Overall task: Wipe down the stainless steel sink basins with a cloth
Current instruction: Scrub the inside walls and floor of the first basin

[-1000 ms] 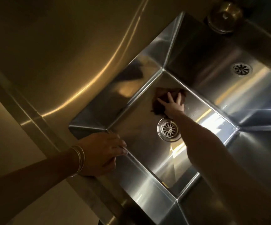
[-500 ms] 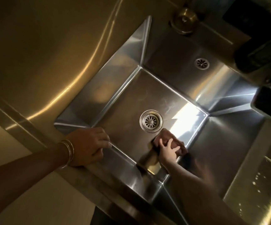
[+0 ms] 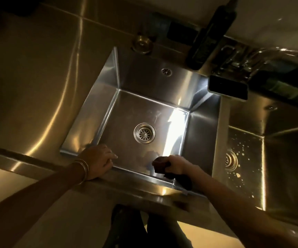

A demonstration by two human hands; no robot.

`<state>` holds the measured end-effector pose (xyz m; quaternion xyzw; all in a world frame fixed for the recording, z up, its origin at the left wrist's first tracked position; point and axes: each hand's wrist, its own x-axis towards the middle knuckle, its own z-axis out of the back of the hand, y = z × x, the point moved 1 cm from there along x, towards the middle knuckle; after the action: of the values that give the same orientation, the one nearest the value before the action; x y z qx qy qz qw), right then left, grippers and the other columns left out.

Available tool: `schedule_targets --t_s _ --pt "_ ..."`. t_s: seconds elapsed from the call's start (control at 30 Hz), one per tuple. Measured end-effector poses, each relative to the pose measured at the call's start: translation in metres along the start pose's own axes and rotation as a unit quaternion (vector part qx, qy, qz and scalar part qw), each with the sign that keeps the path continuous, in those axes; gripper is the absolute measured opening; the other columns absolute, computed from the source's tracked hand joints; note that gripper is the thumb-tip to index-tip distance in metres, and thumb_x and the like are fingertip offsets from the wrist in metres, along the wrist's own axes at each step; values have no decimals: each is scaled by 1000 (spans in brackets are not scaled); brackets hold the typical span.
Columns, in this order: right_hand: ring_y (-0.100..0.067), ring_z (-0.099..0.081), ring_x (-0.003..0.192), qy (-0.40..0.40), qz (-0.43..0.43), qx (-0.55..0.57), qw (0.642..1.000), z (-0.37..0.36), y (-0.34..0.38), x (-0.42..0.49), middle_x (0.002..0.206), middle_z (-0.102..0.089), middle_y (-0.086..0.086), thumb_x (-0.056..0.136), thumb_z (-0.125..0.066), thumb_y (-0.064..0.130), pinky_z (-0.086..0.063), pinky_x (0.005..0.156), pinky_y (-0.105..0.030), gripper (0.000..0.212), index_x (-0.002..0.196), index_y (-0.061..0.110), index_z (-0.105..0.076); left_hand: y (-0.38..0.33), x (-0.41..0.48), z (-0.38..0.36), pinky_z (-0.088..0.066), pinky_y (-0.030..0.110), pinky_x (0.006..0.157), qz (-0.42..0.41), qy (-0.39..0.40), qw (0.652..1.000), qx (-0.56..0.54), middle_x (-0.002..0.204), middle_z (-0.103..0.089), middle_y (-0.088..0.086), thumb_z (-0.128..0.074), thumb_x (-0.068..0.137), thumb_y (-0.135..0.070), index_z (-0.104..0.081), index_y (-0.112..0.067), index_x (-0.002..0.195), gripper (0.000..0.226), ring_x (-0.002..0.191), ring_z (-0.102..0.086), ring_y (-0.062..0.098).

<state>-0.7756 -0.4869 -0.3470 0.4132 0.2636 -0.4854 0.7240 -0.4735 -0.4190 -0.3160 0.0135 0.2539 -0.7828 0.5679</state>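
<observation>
The right hand [image 3: 177, 165], fingers clamped on the cloth [image 3: 160, 165], is wiping the basin [image 3: 153, 86] wall beneath them; the left hand [image 3: 98, 161], fingers relaxed, is bracing on the rim [image 3: 135, 178]; the 2nd basin [image 3: 278, 126] is likely coming next.

Left basin [image 3: 202, 133]: brushed stainless steel, satin, hard glare on floor, faint smear marks.
Drain strainer [image 3: 144, 133]: polished metal, ribbed.
Cloth [image 3: 159, 165]: dark fabric, matt, soft-looking.
Countertop [image 3: 37, 86]: smooth steel sheet, glossy, long warm reflection streaks.
Right basin [image 3: 246, 149]: same steel, floor speckled with pale spots.
Bangles [image 3: 83, 167]: thin shiny metal.
</observation>
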Motion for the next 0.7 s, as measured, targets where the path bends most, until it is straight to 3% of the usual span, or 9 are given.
schedule_targets --t_s 0.13,0.27,0.43,0.53,0.63,0.7 --pt "-24 -56 115 -91 44 -3 995 12 18 -71 129 -59 -3 83 -62 15 -45 97 -36 45 126 28 -60 6 5 -7 -41 28 95 22 70 997 23 123 -57 -9 -41 95 -31 -48 -36 133 39 116 -51 9" --pt "-20 -53 119 -181 33 17 983 22 16 -141 137 -52 3 83 -63 14 -44 98 -35 47 125 34 -59 7 15 -3 -35 27 101 -22 120 992 24 128 -54 1 -38 96 -30 -49 -27 132 38 120 -50 20" --pt "-18 -46 126 -284 -21 76 956 8 -19 -218 144 -44 4 81 -62 13 -39 104 -37 51 125 36 -58 -23 34 10 -29 30 110 -96 108 985 94 145 -41 4 -32 94 -41 -36 -20 143 54 132 -38 19" --pt "-18 -43 130 -323 -86 92 938 -19 -45 -244 146 -41 5 83 -60 17 -41 105 -41 49 127 38 -56 -61 49 23 -26 29 111 -122 98 981 115 149 -35 1 -42 97 -28 -33 -20 144 49 136 -34 17" --pt "-19 -38 134 -347 -159 93 920 -49 -53 -237 150 -34 4 89 -57 22 -39 107 -38 46 132 35 -51 -107 59 27 -29 28 108 -155 52 982 96 146 -39 0 -45 96 -23 -34 -23 143 48 133 -38 18" --pt "-22 -26 141 -325 -177 78 926 -72 -42 -218 154 -26 3 90 -53 26 -32 112 -40 48 137 36 -46 -136 63 23 -26 26 108 -190 37 975 110 148 -36 -3 -43 97 -25 -30 -25 145 50 135 -34 16"
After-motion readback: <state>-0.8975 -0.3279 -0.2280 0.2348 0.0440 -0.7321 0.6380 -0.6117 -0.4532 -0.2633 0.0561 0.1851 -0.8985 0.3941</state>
